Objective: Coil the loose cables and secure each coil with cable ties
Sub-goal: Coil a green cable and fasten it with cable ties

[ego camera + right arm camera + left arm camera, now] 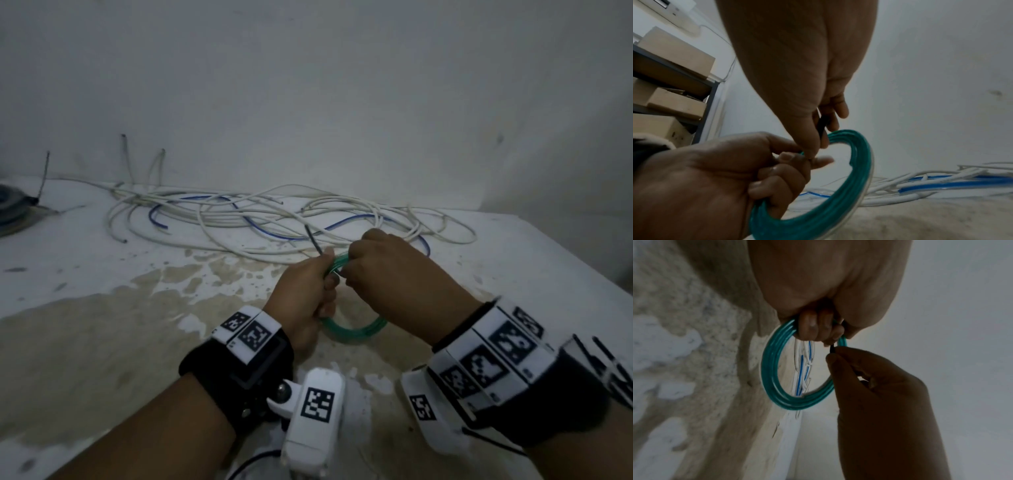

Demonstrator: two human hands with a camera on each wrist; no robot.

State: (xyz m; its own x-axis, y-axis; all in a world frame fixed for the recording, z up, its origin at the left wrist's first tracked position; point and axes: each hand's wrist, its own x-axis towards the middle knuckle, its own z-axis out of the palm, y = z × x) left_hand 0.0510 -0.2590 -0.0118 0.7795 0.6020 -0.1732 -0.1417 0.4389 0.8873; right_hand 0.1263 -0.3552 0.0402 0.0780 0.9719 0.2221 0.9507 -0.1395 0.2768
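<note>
Your left hand (pixel 306 291) is curled round the green cable coil (pixel 352 330), holding it upright just above the stained worktop (pixel 102 325). Your right hand (pixel 394 277) pinches a black cable tie (pixel 313 241) at the coil's top. The loose white and blue cables (pixel 274 219) lie behind

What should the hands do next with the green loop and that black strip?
Probably pull the black cable tie snug around the green coil. The left hand grips the coil, the right hand pinches the tie beside it, and whether it is closed yet cannot be seen.
</note>
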